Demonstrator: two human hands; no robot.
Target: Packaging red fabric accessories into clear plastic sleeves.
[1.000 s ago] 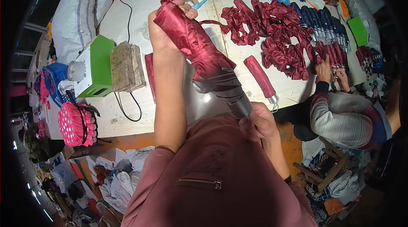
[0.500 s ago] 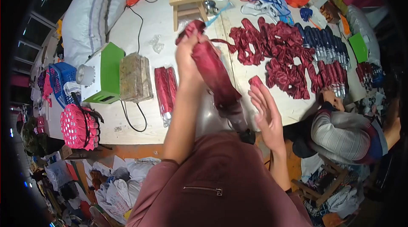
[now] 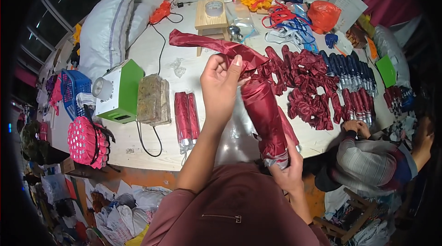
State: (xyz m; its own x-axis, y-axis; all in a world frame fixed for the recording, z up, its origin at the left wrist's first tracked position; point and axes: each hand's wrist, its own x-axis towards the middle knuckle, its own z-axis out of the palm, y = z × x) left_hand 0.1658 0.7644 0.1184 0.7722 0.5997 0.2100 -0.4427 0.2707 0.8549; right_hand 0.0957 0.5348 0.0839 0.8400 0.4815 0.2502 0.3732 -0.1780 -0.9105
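My left hand (image 3: 219, 90) pinches a long, limp dark red cloth sleeve (image 3: 200, 40) between thumb and fingers. The sleeve's free end sticks out to the left over the table. Just below it, a folded dark red umbrella (image 3: 262, 112) slants down towards me. Its silvery lower end rests in my right hand (image 3: 289, 168), whose fingers curl around it. Whether the sleeve touches the umbrella's top is hard to make out. Behind the umbrella, part of another dark red piece (image 3: 288, 128) shows. Left of my forearm lie wrapped dark red umbrellas (image 3: 186, 117).
Crumpled dark red cloth pieces (image 3: 311, 103) and rows of navy umbrellas (image 3: 352, 71) cover the right side. A co-worker's hands (image 3: 357, 127) are by the red umbrellas there. To the left stand a green-and-white machine (image 3: 120, 91) and bricks (image 3: 153, 99); a wooden stand (image 3: 212, 18) is farther back.
My left hand has drawn the cloth sleeve out to the left, above the umbrella. My right hand, open before, has closed around the umbrella's lower end. The view has shifted slightly.
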